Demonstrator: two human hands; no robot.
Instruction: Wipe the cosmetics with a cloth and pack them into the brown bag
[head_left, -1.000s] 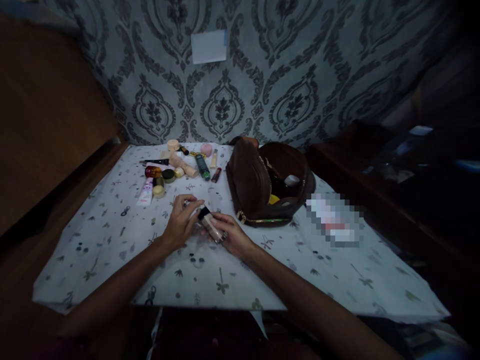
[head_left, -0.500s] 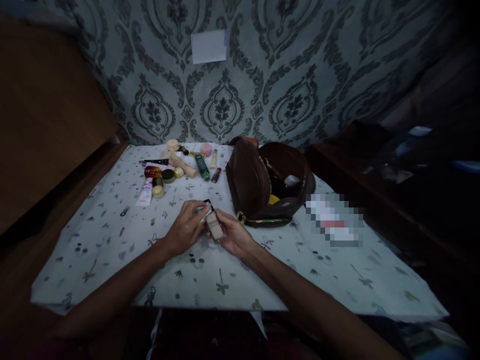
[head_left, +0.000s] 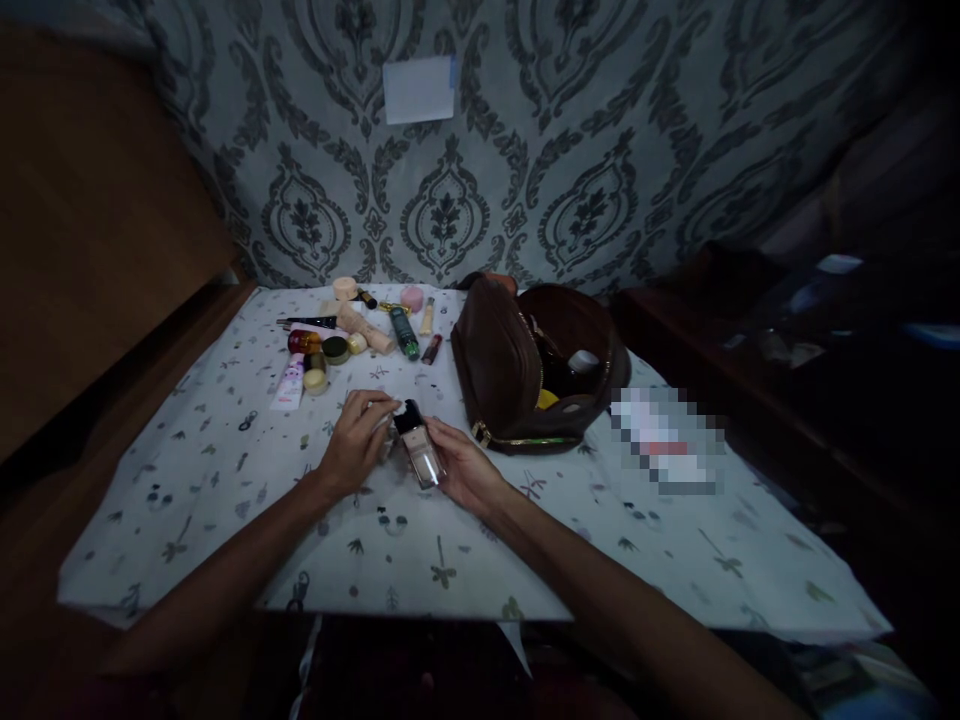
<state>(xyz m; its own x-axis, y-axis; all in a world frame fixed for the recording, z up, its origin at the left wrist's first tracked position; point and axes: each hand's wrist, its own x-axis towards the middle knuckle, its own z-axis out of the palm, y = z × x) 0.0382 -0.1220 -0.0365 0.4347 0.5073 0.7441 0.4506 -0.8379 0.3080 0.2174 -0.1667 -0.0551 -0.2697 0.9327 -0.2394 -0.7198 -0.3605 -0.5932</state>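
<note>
A foundation bottle (head_left: 422, 457) with beige contents and a black cap is tilted over the table, its cap end up and to the left. My right hand (head_left: 466, 462) is closed around its right side. At the cap is my left hand (head_left: 358, 437), fingers bent together and fingertips against the cap's top left. Something pale shows at those fingertips and below them, too unclear to name. Just right of my hands stands a brown makeup bag (head_left: 499, 365), unzipped, with a white-capped item (head_left: 583, 361) and a yellow item (head_left: 547, 399) inside.
Several cosmetics lie at the back left, among them a green tube (head_left: 404, 333), a white-pink tube (head_left: 288, 383), a dark-lidded jar (head_left: 335, 350) and a small dark red tube (head_left: 432, 349). A blurred-out packet (head_left: 664, 440) lies right of the bag. Patterned cloth (head_left: 480, 570) covers the table.
My left hand has shifted a little left and no longer covers the bottle's cap. The bottle has turned slightly and more of it shows in my right hand.
</note>
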